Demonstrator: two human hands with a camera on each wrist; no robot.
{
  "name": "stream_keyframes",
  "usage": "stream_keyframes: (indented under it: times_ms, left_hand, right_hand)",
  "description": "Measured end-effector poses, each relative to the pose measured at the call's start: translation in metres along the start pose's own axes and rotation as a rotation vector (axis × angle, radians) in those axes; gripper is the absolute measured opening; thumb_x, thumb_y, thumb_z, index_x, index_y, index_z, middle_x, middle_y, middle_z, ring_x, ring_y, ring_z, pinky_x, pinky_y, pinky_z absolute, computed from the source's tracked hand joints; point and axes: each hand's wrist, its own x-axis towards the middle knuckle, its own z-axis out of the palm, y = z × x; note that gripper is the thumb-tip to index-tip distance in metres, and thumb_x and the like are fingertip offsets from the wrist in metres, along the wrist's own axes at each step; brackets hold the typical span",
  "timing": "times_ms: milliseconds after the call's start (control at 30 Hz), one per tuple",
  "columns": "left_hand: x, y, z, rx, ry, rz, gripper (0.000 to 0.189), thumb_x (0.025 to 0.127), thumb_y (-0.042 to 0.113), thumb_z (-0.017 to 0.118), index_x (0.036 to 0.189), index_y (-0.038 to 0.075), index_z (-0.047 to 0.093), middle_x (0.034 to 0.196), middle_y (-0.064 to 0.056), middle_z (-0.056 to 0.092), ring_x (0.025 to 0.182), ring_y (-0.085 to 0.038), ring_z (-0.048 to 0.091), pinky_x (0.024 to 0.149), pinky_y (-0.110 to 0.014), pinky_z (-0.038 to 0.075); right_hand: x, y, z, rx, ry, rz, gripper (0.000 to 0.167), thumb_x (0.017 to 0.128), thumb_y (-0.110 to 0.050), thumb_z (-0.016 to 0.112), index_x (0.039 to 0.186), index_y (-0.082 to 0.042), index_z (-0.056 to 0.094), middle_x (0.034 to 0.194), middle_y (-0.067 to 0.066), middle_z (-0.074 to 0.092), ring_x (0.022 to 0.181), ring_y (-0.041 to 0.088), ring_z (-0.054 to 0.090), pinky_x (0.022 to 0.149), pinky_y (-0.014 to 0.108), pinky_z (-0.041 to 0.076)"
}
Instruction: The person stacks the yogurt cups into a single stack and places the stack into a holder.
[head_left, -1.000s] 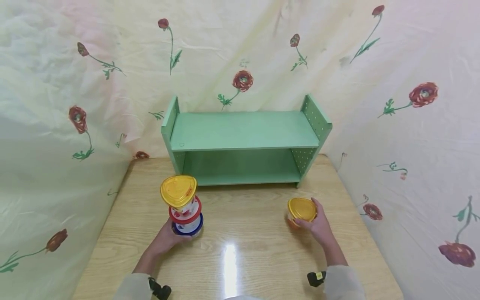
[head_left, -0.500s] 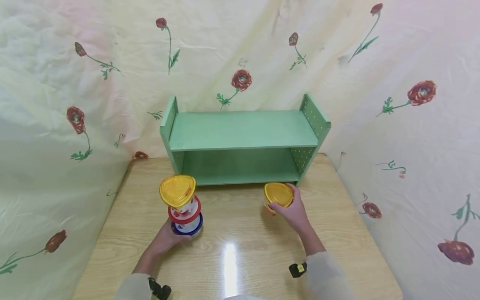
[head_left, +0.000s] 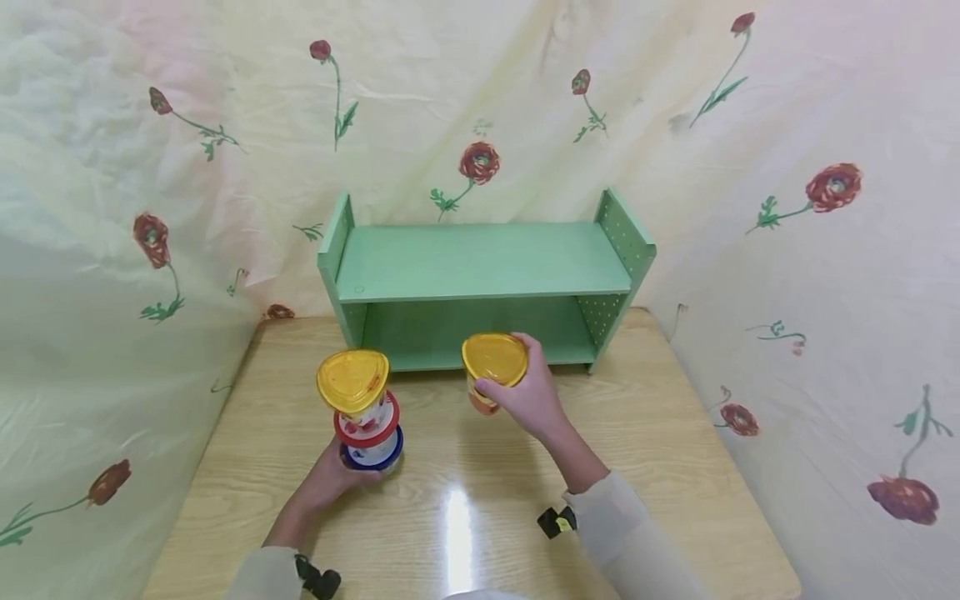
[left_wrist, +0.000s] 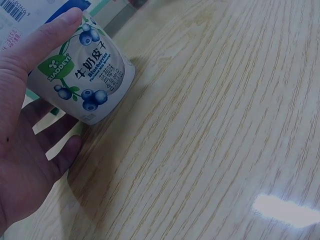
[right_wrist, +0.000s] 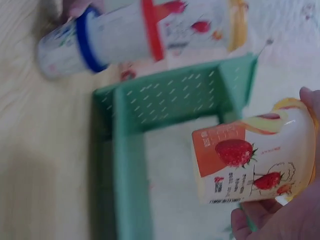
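Observation:
A stack of yogurt cups stands on the left in the head view. Lowest is a blue-lidded blueberry yogurt cup point(left_wrist: 90, 75), then a red-lidded cup point(head_left: 367, 427), then a yellow-lidded cup point(head_left: 352, 381) on top. My left hand point(head_left: 330, 477) grips the lowest cup, its thumb lying over the side near the blue lid. To the right of the stack, my right hand point(head_left: 531, 402) holds another yellow-lidded yogurt cup point(head_left: 495, 360), raised above the table. Strawberries show on its side point(right_wrist: 235, 160) in the right wrist view. My right palm is partly hidden behind it.
A green two-level shelf point(head_left: 483, 258) stands at the back of the wooden table point(head_left: 660, 467), against flower-printed cloth point(head_left: 405, 100). Its lower level lies partly behind the right-hand cup. The cloth also hangs along both sides.
My right hand has carried its yellow-lidded yogurt cup leftward and up, from the table's right side toward the stack. The left hand and the stack have hardly moved.

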Motion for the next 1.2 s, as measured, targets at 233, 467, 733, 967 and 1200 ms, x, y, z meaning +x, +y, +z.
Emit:
stream_keyframes:
  times_ms: [233,467,733,967,1200]
  left_hand:
    - [0.004,0.004,-0.005,0.005,0.012,-0.002,0.107,0.073,0.026,0.093,0.154,0.032,0.025,0.152,-0.002,0.041,0.142,-0.035,0.037,0.114,-0.063,0.027]
    - [0.009,0.005,-0.01,0.032,0.024,0.005,0.104,0.074,0.024,0.092,0.154,0.024,0.025,0.152,-0.007,0.041,0.141,-0.037,0.037,0.114,-0.063,0.028]
    - [0.014,0.008,-0.012,0.01,0.02,0.027,0.101,0.073,0.02,0.093,0.152,0.023,0.029,0.149,-0.006,0.046,0.138,-0.036,0.041,0.114,-0.062,0.029]
    - [0.013,0.003,-0.006,-0.029,0.0,0.036,0.098,0.072,0.015,0.093,0.149,0.031,0.033,0.144,-0.001,0.05,0.135,-0.03,0.047,0.114,-0.059,0.031]
    - [0.006,-0.006,0.002,0.021,0.007,0.027,0.099,0.071,0.018,0.094,0.148,0.03,0.034,0.141,-0.001,0.053,0.131,-0.03,0.051,0.112,-0.059,0.033]
  right_hand:
    - [0.015,-0.05,0.017,0.053,0.006,-0.073,0.092,0.077,-0.03,0.089,0.147,-0.012,0.032,0.127,0.01,0.049,0.106,0.028,0.059,0.084,0.04,0.058]
    - [0.023,-0.095,0.041,0.093,-0.033,-0.177,0.091,0.076,-0.03,0.089,0.145,-0.014,0.033,0.125,0.008,0.05,0.103,0.027,0.061,0.076,0.036,0.06]
    - [0.022,-0.139,0.078,0.086,-0.1,-0.232,0.096,0.076,-0.036,0.089,0.148,-0.012,0.03,0.128,0.006,0.046,0.104,0.022,0.059,0.075,0.031,0.059]
    - [0.018,-0.15,0.111,0.043,-0.162,-0.2,0.095,0.076,-0.044,0.088,0.147,-0.016,0.032,0.124,0.0,0.045,0.099,0.018,0.059,0.071,0.028,0.059]
    - [0.008,-0.145,0.126,-0.037,-0.189,-0.154,0.096,0.075,-0.051,0.086,0.147,-0.018,0.032,0.121,-0.003,0.044,0.095,0.014,0.057,0.07,0.025,0.056]
